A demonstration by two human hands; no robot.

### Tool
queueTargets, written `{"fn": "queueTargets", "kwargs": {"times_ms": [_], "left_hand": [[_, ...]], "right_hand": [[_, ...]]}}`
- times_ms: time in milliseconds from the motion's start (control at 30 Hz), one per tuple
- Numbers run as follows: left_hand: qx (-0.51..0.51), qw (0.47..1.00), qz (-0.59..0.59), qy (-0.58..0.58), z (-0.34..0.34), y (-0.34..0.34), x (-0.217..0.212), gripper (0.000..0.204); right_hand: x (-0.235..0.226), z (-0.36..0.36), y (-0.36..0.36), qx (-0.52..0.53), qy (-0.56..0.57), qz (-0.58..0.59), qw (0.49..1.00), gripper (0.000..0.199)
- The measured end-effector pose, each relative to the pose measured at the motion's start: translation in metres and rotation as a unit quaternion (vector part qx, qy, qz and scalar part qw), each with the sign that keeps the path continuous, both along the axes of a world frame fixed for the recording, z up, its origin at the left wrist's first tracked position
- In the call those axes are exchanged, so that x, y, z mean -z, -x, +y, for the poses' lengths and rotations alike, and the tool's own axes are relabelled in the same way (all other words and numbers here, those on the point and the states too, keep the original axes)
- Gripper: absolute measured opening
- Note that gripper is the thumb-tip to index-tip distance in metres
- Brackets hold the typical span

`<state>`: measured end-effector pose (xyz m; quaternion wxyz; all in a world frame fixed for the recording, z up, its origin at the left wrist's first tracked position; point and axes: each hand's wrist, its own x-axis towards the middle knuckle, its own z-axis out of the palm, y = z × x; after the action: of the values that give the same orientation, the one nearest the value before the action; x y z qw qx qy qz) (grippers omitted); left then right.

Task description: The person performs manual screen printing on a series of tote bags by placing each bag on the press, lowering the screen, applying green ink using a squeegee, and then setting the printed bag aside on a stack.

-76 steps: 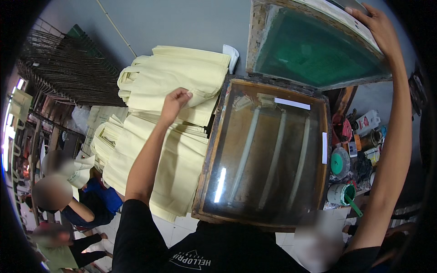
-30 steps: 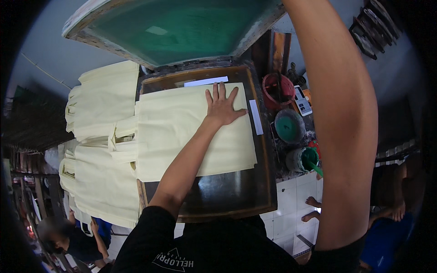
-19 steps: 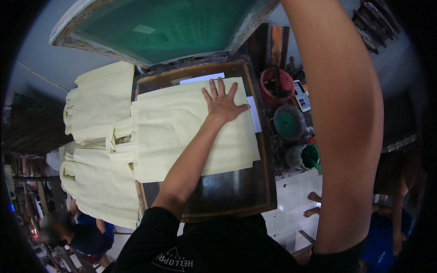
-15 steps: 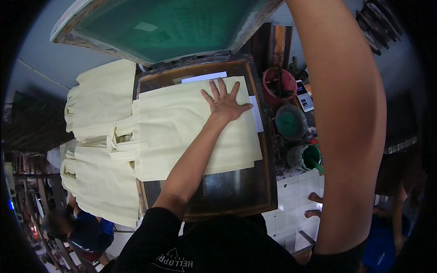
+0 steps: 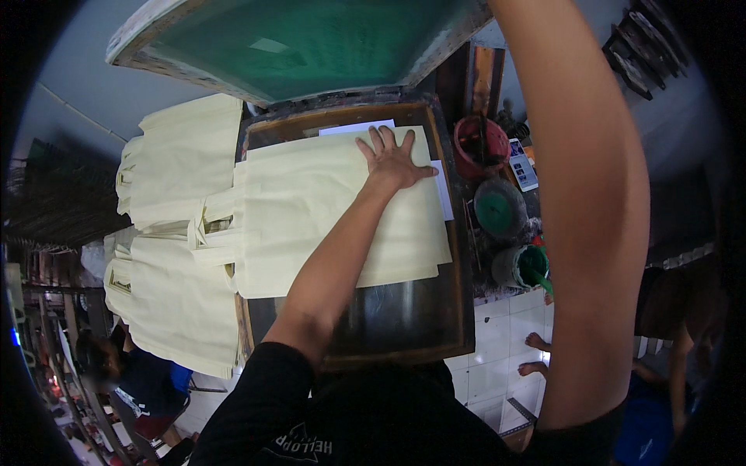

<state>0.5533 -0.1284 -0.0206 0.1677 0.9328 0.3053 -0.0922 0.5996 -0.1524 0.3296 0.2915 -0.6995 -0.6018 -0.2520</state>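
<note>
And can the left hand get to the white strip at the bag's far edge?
Probably yes: the left hand lies spread on the bag, fingertips near the white strip, whose visible part looks uncovered.

Muted light leaves soft glare on the glossy tabletop, while fisheye vignetting blackens the corners.

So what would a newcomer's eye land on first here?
The green screen, tilted up at the far edge of the table. Then the pale cloth on that table, the left hand spread near its far right corner. Also the right arm, crossing the top edge.
</note>
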Motion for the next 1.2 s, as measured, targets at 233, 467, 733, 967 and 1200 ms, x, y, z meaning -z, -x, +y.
{"fn": "queueTargets", "kwargs": {"times_ms": [233, 467, 733, 967, 1200], "left_hand": [[0.006, 0.728, -0.528, 0.438, -0.005, 0.148, -0.096, 0.069], [-0.178, 0.665, -0.411, 0.597, -0.076, 0.324, -0.027, 0.03], [-0.24, 0.68, -0.343, 0.602, -0.091, 0.338, 0.042, 0.029], [-0.248, 0.677, -0.343, 0.602, -0.093, 0.341, 0.045, 0.029], [-0.249, 0.587, -0.286, 0.715, -0.077, 0.347, 0.034, 0.029]], "right_hand": [[0.073, -0.057, 0.056, 0.041, 0.006, 0.014, 0.999, 0.055], [0.219, -0.149, 0.139, 0.018, 0.057, 0.143, 0.988, 0.038], [0.291, -0.151, 0.156, -0.031, 0.186, 0.151, 0.97, 0.04], [0.326, -0.09, 0.109, -0.034, 0.105, 0.031, 0.993, 0.044], [0.304, 0.041, -0.016, 0.029, 0.286, 0.098, 0.953, 0.057]]}}
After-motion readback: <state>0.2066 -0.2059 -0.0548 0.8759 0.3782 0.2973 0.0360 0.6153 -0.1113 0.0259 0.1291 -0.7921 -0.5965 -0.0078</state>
